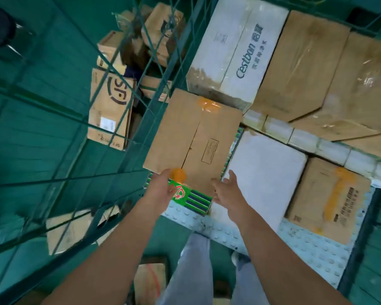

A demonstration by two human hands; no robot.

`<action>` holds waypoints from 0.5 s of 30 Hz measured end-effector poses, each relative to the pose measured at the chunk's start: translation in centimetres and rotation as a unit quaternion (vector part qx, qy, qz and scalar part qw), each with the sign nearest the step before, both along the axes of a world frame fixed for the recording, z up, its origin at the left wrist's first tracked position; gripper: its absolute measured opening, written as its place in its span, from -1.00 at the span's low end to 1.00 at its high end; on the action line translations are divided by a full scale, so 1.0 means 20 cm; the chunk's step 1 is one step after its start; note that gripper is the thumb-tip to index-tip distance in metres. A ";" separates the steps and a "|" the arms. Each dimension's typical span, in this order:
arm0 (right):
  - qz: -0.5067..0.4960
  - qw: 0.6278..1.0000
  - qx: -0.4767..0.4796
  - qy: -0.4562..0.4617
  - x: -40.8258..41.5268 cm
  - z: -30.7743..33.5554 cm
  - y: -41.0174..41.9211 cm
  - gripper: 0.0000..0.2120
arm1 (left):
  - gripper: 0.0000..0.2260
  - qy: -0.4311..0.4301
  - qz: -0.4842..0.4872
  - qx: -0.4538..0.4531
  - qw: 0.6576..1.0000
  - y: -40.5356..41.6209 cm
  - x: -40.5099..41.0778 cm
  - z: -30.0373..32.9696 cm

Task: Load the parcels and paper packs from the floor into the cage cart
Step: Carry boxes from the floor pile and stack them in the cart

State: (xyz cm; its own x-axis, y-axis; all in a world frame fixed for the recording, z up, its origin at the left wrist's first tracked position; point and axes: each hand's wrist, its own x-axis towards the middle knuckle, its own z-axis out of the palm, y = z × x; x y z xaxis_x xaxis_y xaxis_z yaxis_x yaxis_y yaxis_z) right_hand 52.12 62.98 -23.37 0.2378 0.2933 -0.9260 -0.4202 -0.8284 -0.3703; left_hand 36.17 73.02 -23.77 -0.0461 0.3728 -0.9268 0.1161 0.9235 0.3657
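Your cart floor (306, 249) carries a box (194, 139) lying on a pack (196, 200), with a parcel (266, 179) just to its right. Behind them sits a printed carton (235, 51). Left, outside the wire wall (119, 119), another box (110, 108) lies on the ground.

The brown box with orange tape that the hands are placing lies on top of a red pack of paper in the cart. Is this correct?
Not quite: the pack under the brown box is green with dark stripes, not red; red is only a small emblem on it. The head view shows this, with the left hand and right hand at the box's near edge.
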 end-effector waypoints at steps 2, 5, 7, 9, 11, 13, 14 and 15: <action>0.015 1.000 -0.011 -0.016 0.02 -0.06 0.03 -0.19 | -0.73 -0.004 0.002 -0.007 1.000 0.02 0.04 -0.04; 0.019 0.998 -0.052 -0.011 0.06 -0.13 0.07 -0.20 | -0.64 0.001 0.013 -0.035 0.999 0.05 0.07 -0.10; 0.033 0.997 -0.069 0.011 0.07 -0.15 0.12 -0.21 | -0.51 0.025 0.024 -0.029 0.999 0.06 0.10 -0.13; 0.029 0.998 -0.060 0.009 0.07 -0.17 0.16 -0.22 | -0.47 0.012 0.022 0.001 1.000 0.09 0.11 -0.15; 0.006 0.999 -0.050 0.006 0.07 -0.21 0.20 -0.27 | -0.52 -0.009 0.026 -0.006 1.000 0.14 0.13 -0.15; -0.015 0.999 -0.043 0.012 0.05 -0.23 0.22 -0.31 | -0.61 -0.011 -0.015 -0.023 1.000 0.18 0.12 -0.15; -0.021 0.999 -0.041 0.012 0.05 -0.24 0.22 -0.31 | -0.66 -0.007 -0.026 -0.026 0.999 0.18 0.11 -0.16; -0.024 0.999 -0.039 0.007 0.04 -0.25 0.22 -0.30 | -0.67 -0.001 -0.022 -0.028 0.999 0.18 0.11 -0.17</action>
State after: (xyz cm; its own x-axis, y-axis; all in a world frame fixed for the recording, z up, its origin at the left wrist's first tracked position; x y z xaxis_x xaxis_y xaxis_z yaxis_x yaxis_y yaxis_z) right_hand 52.97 67.39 -28.32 0.2371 0.2076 -0.9490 -0.4655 -0.8332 -0.2985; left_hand 38.44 76.64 -27.20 -0.0290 0.3218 -0.9464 0.1562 0.9366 0.3137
